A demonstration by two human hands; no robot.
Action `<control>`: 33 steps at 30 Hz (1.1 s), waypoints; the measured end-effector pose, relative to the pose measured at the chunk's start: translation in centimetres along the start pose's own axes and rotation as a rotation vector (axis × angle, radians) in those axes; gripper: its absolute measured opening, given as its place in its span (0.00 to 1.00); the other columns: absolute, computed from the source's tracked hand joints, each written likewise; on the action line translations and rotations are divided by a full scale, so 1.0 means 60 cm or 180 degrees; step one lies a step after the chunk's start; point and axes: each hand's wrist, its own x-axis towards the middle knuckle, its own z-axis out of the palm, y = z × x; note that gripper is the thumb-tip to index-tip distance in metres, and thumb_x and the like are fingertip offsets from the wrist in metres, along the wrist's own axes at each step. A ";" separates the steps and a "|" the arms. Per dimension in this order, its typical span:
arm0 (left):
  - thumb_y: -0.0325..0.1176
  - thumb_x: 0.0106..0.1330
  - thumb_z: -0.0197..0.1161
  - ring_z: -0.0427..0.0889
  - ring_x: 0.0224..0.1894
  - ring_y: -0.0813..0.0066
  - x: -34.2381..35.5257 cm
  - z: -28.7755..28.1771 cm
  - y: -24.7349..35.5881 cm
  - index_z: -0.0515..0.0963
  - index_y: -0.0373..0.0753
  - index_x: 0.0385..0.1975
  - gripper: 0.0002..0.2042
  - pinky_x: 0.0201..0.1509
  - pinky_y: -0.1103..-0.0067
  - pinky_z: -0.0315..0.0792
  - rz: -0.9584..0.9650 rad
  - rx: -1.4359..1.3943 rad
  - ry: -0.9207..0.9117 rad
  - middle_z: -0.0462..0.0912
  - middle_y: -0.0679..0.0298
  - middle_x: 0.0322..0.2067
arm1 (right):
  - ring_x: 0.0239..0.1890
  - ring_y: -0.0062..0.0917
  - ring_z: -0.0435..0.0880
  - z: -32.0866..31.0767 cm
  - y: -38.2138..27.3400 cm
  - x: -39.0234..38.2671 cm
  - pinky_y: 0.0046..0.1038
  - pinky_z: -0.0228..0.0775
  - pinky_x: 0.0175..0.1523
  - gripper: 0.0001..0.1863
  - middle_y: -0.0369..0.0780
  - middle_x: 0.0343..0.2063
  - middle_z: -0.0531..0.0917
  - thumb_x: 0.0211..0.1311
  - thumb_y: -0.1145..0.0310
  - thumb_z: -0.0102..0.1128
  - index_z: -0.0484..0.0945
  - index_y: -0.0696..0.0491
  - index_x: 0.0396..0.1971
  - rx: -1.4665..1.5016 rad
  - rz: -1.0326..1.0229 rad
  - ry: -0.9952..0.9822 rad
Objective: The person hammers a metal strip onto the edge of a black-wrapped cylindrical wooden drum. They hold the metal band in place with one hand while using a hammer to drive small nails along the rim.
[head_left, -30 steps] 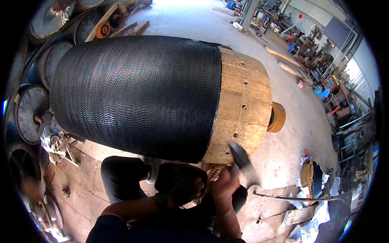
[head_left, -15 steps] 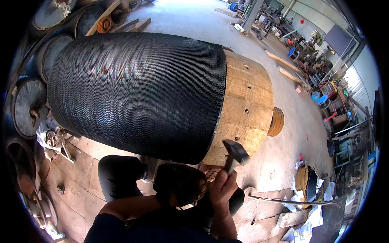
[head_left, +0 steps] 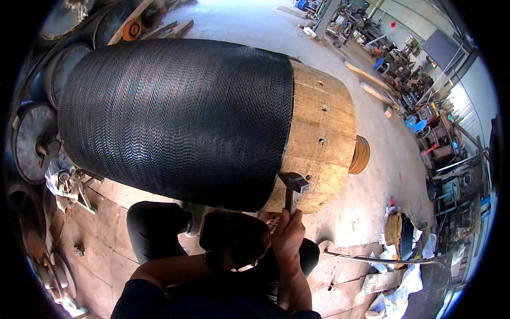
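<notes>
Head view: the hammer (head_left: pixel 293 187), raised off to the right a second ago, now has its head against the wooden drum (head_left: pixel 324 138) at the lower edge of its bare end. The right hand (head_left: pixel 288 234) grips the handle upright, fist closed; the left hand is hidden, so its state cannot be told.

Dark navy long sleeves cover both arms, black trousers the legs, and the hands (head_left: pixel 287 234) are bare.

Round grey metal discs (head_left: pixel 33 141) are stacked at the left edge, with crumpled pale rags (head_left: pixel 58 178) below them. Long wooden planks (head_left: pixel 372 85) are laid on the grey concrete floor (head_left: pixel 249 21) — cluttered metal racks (head_left: pixel 441 138) are seen at the right.
</notes>
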 end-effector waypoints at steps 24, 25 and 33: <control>0.31 0.63 0.65 0.81 0.46 0.61 -0.013 0.016 -0.008 0.80 0.31 0.45 0.13 0.51 0.70 0.77 -0.0086 -0.0024 0.0535 0.82 0.52 0.43 | 0.22 0.41 0.82 -0.014 0.000 -0.024 0.38 0.73 0.28 0.14 0.52 0.20 0.79 0.72 0.64 0.49 0.70 0.62 0.34 0.0452 0.0019 0.0334; 0.31 0.63 0.66 0.81 0.46 0.61 -0.007 0.007 -0.007 0.80 0.31 0.45 0.13 0.51 0.70 0.77 -0.0156 -0.0021 0.0458 0.82 0.51 0.43 | 0.21 0.39 0.82 -0.012 0.000 -0.023 0.37 0.73 0.28 0.14 0.51 0.20 0.79 0.72 0.64 0.49 0.70 0.62 0.33 0.0699 -0.0399 0.0605; 0.28 0.63 0.62 0.82 0.41 0.50 0.038 -0.065 -0.089 0.76 0.31 0.47 0.14 0.43 0.59 0.77 -0.0447 -0.0329 0.1635 0.80 0.46 0.44 | 0.26 0.56 0.81 -0.013 -0.014 -0.011 0.43 0.72 0.28 0.12 0.53 0.22 0.80 0.71 0.63 0.54 0.73 0.58 0.34 0.0906 0.0116 0.0466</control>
